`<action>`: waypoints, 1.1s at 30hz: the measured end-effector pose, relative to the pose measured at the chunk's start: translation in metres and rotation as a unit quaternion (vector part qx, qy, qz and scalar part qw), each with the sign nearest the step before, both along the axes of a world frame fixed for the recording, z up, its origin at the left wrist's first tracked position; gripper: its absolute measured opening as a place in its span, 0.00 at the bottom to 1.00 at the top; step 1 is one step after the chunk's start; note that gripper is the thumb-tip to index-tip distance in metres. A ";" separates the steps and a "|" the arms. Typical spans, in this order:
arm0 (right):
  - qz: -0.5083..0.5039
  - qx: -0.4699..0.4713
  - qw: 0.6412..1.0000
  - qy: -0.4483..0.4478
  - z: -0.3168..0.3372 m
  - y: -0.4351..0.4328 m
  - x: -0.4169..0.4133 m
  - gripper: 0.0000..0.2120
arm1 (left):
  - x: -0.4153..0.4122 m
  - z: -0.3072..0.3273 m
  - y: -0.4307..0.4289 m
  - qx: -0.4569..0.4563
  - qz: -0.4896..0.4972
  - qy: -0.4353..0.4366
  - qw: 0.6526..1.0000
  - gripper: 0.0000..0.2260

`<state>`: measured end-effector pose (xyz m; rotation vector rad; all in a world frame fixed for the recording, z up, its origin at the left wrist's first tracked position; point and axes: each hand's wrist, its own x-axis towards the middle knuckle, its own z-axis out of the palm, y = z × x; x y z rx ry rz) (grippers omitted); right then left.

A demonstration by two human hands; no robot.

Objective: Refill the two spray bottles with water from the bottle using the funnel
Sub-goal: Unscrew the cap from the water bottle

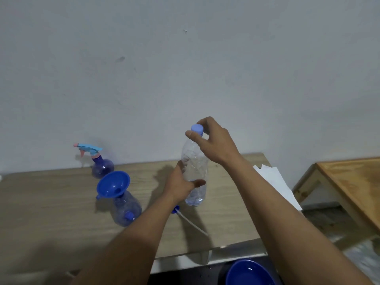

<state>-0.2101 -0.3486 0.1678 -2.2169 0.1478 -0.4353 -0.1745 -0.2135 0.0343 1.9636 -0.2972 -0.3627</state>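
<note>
Left hand [181,185] gripping clear water bottle [195,171] standing on bench [51,202]; right hand [213,140] pinching its blue cap [197,128]. Funnel [113,184] sitting in open spray bottle [127,208]. No label readable

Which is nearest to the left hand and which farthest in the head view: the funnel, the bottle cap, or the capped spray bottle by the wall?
1. Bottle cap, above left hand.
2. Funnel, to its left.
3. Capped spray bottle, far left by wall.
</note>
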 end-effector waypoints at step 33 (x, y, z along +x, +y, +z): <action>-0.024 -0.177 0.955 0.238 -0.265 -0.032 -0.105 0.24 | -0.005 -0.010 -0.004 -0.016 0.050 -0.040 0.998 0.42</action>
